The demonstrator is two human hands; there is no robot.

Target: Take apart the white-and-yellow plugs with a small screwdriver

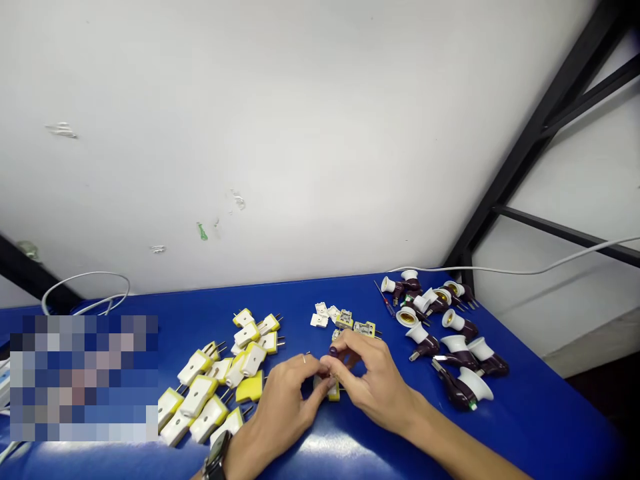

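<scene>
- Glossy blue tabletop, matte white wall behind.
- Pinched shut between left hand and right hand: boxy yellow-and-white plastic plug.
- Rounded maroon-and-white lamp sockets lie right.

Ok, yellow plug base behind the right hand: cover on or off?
Off: yellow plug base shows bare inner parts; white covers lie loose nearby.
</scene>
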